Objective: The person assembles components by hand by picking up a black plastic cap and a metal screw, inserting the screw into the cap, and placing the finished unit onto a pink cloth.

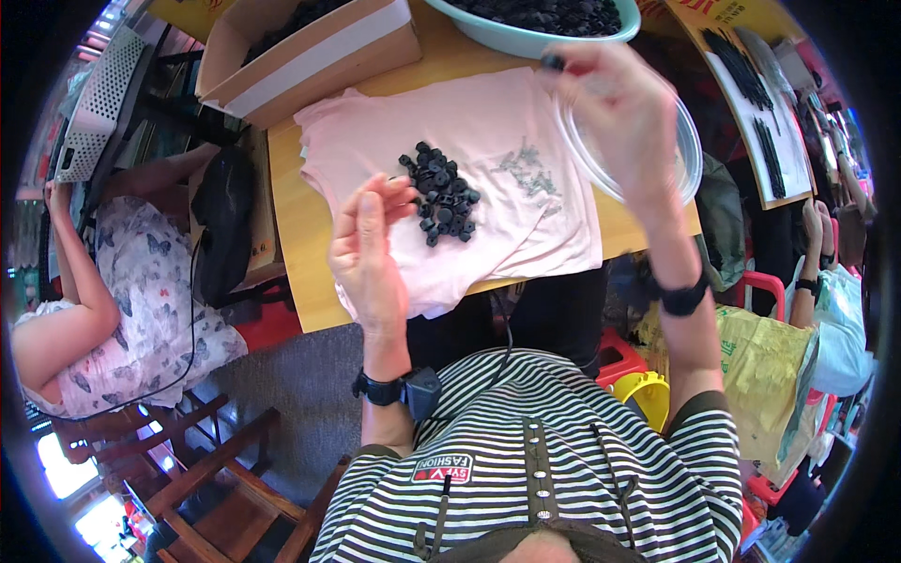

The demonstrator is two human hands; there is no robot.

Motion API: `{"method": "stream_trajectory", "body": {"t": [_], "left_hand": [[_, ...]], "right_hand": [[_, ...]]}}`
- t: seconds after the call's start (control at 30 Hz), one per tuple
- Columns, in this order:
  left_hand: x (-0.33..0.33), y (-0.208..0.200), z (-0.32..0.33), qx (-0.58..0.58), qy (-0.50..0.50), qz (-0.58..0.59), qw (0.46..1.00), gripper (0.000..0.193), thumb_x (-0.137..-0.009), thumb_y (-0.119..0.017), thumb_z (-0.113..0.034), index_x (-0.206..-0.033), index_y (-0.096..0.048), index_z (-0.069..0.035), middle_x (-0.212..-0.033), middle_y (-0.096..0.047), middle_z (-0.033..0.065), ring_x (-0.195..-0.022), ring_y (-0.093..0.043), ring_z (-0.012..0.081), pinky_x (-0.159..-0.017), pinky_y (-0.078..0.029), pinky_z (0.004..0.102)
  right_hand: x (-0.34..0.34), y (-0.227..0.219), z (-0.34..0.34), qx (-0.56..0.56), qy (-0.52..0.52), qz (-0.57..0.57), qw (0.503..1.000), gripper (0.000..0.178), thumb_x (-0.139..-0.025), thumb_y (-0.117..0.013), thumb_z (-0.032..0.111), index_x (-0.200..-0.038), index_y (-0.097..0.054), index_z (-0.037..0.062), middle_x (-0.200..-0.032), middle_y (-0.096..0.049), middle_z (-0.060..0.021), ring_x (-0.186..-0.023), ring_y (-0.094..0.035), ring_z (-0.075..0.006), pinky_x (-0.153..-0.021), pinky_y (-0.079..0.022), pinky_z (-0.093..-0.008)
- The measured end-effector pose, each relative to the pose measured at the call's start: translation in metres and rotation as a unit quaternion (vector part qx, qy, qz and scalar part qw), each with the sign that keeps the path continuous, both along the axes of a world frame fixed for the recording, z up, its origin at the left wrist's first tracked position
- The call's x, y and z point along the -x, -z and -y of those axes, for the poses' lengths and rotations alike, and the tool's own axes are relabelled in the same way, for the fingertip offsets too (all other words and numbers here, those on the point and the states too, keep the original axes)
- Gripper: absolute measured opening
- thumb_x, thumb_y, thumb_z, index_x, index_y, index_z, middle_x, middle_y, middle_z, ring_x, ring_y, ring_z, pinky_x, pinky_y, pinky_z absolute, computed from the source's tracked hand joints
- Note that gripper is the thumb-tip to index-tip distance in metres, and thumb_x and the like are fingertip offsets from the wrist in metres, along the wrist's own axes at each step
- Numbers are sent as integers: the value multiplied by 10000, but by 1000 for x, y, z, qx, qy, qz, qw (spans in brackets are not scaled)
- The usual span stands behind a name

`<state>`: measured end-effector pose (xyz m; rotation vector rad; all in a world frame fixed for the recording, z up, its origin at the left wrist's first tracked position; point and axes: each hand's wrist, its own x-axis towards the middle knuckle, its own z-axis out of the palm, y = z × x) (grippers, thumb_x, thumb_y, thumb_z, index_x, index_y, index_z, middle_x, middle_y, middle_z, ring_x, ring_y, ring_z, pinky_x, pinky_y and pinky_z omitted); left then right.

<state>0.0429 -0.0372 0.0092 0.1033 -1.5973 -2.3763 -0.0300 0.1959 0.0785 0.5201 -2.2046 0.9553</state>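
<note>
On a pink cloth [375, 122] lies a heap of small black knob-like plastic parts [439, 192]. Right of the heap are scattered small metal pieces [530, 174], perhaps screws. My left hand [369, 249] is at the heap's left edge, fingers curled in toward the thumb; what they hold, if anything, is hidden. Raised above a round clear plastic tub [692, 141], my right hand [619, 117] is blurred by motion. At its fingertips shows a small black part [554, 62], close to the rim of a pale green basin [535, 41].
The basin is full of black parts, and a cardboard box [314, 66] at the far left of the wooden table [305, 281] holds more. A person in a butterfly-print garment [141, 281] sits at left. Another person's hands [817, 225] show at right, beside a yellow sack [765, 366].
</note>
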Motion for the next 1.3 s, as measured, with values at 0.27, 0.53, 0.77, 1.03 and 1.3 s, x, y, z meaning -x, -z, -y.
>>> {"method": "stream_trajectory", "body": {"t": [0.27,0.53,0.77,1.03,1.3], "left_hand": [[26,13,31,377,-12,65,924,134,-865,-659,-69,-975,-682,4,-839,-632,39,-724,-578,88,-645,-468,234],[43,11,23,448,-2,37,893,184,-860,-648,-77,-1016,-680,15,-909,-628,55,-762,-595,124,-690,-472,241],[67,28,29,499,58,-11,865,132,-842,-648,-53,-955,-682,8,-902,-622,64,-730,-606,149,-668,-480,254],[54,-2,19,516,44,-96,850,154,-763,-704,-2,-912,-702,-41,-920,-629,46,-805,-610,155,-719,-479,262],[19,-16,-19,407,219,-167,871,207,-716,-745,-1,-902,-715,-87,-897,-625,40,-855,-607,185,-719,-496,295]], "right_hand": [[88,-29,-19,-61,108,75,989,261,-773,-722,107,-979,-660,-40,-782,-663,-141,-719,-624,-175,-674,-491,-301],[16,4,7,-16,54,186,981,244,-830,-710,138,-1058,-691,52,-851,-666,-45,-735,-570,-67,-659,-463,-223],[-48,23,26,-15,-30,241,970,185,-841,-665,107,-1012,-680,38,-820,-652,-99,-711,-632,-174,-624,-501,-307],[-74,52,34,118,-80,306,941,195,-839,-659,96,-1016,-667,15,-832,-639,-107,-742,-623,-183,-656,-489,-306],[-83,56,21,360,-196,490,769,268,-904,-651,202,-1076,-650,-3,-874,-622,-31,-660,-596,-78,-619,-509,-217]]}}
